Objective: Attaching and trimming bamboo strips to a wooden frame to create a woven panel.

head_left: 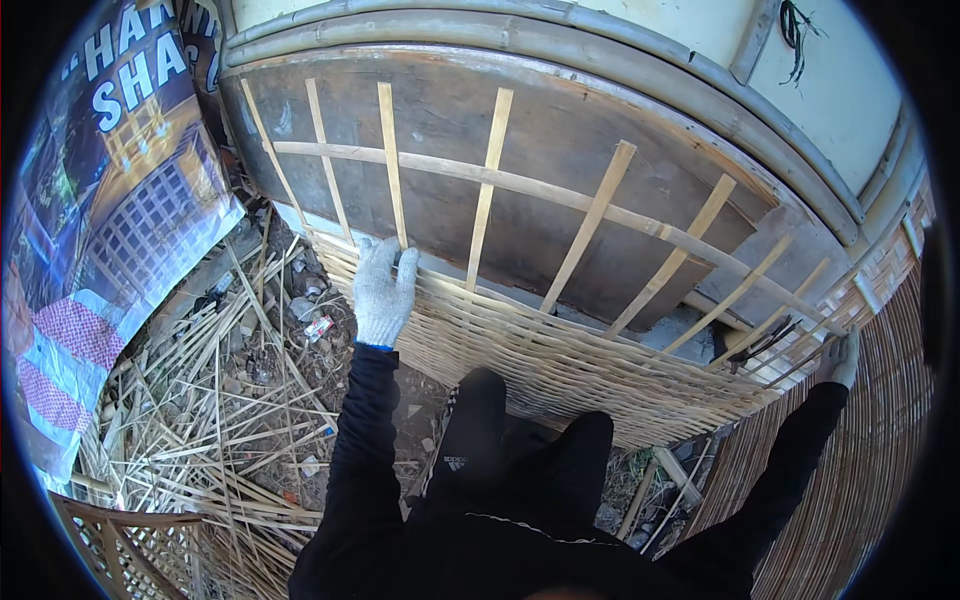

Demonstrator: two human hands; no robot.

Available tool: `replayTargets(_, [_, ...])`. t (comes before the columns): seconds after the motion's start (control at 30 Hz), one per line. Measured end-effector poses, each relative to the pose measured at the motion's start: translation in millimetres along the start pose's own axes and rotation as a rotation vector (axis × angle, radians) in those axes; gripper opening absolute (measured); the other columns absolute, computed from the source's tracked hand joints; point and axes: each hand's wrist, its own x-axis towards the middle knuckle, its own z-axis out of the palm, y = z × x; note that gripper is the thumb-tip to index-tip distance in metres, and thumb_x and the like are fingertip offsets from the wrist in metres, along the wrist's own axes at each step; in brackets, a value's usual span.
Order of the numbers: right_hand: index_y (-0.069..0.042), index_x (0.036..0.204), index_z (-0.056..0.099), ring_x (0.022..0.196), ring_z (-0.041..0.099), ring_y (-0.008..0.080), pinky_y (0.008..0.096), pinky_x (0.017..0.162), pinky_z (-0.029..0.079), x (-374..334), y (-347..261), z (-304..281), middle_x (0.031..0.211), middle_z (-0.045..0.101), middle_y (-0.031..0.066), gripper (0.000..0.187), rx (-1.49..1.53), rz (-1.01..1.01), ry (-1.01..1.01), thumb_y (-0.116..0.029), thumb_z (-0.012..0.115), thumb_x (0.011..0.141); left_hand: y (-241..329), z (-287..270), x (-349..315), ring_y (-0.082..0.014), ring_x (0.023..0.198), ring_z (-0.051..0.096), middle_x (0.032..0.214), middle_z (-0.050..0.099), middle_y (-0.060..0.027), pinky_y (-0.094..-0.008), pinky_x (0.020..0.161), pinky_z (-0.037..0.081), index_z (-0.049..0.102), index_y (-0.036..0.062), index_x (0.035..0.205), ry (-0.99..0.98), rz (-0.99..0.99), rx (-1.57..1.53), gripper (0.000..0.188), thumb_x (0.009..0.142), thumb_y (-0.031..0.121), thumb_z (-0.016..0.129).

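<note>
A woven panel of pale split bamboo [560, 350] stands before me, its rows packed tightly in the lower part. Several upright bamboo slats [487, 190] rise from the weave. My left hand [383, 290], in a white knit glove, is closed over the weave's top edge beside one upright, thumb and fingers bent around it. Across the uprights runs a long bamboo strip [560, 190], bending down toward the right. At its right end my right hand [840, 360], also gloved, has its fingers closed; the exact grip is small and partly hidden. My knees are close to the panel's near side.
Behind the panel leans a dark wooden board [440, 110] under curved bamboo poles [560, 35]. Loose bamboo offcuts [220, 400] and litter cover the ground at left, beside a printed banner [130, 170]. A lattice piece [140, 540] lies lower left; a slatted bamboo mat [850, 460] is at right.
</note>
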Motion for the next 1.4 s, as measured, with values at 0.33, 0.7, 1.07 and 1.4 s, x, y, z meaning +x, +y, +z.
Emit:
replayTargets(0.33, [-0.006, 0.158, 0.050, 0.140, 0.054, 0.0238, 0.0411, 0.119, 0.042, -36.2, -8.7, 6.4, 0.152, 0.058, 0.0068, 0.056, 0.061, 0.017, -0.106, -0.031, 0.063, 0.109, 22.8, -26.2, 64.0, -0.0283, 0.115, 0.070, 0.123, 0.073, -0.0199, -0.0386, 0.108, 0.050, 0.063, -0.0071, 0.139, 0.234, -0.155, -0.578, 0.049, 0.113, 0.033, 0.052])
replayTargets(0.7, [-0.008, 0.146, 0.059, 0.114, 0.062, 0.0187, 0.0356, 0.097, 0.051, -50.3, 0.7, 29.9, 0.128, 0.065, 0.0028, 0.038, 0.044, -0.109, -0.048, -0.025, 0.060, 0.112, 23.0, -6.4, 138.1, -0.0224, 0.097, 0.074, 0.113, 0.070, -0.0112, -0.0367, 0.081, 0.062, 0.064, 0.0031, 0.129, 0.170, -0.306, -1.026, 0.031, 0.114, 0.030, 0.055])
replayTargets(1.07, [-0.010, 0.148, 0.058, 0.093, 0.063, 0.0185, 0.0331, 0.069, 0.053, -39.7, 14.1, 55.3, 0.108, 0.064, 0.0053, 0.037, -0.033, -0.179, 0.064, -0.026, 0.052, 0.115, 9.7, 2.2, 154.3, -0.0226, 0.077, 0.070, 0.098, 0.072, -0.0118, -0.0373, 0.074, 0.060, 0.063, 0.0042, 0.124, 0.109, -0.200, -0.972, 0.030, 0.115, 0.031, 0.055])
replayTargets(1.4, [-0.009, 0.156, 0.048, 0.124, 0.064, 0.0276, 0.0421, 0.099, 0.053, -74.3, 25.2, 68.5, 0.141, 0.063, 0.0120, 0.055, -0.065, -0.148, 0.207, -0.040, 0.057, 0.112, 27.2, 6.8, 136.5, -0.0227, 0.081, 0.066, 0.102, 0.069, -0.0121, -0.0367, 0.083, 0.055, 0.062, 0.0013, 0.129, 0.060, -0.253, -0.945, 0.047, 0.115, 0.045, 0.052])
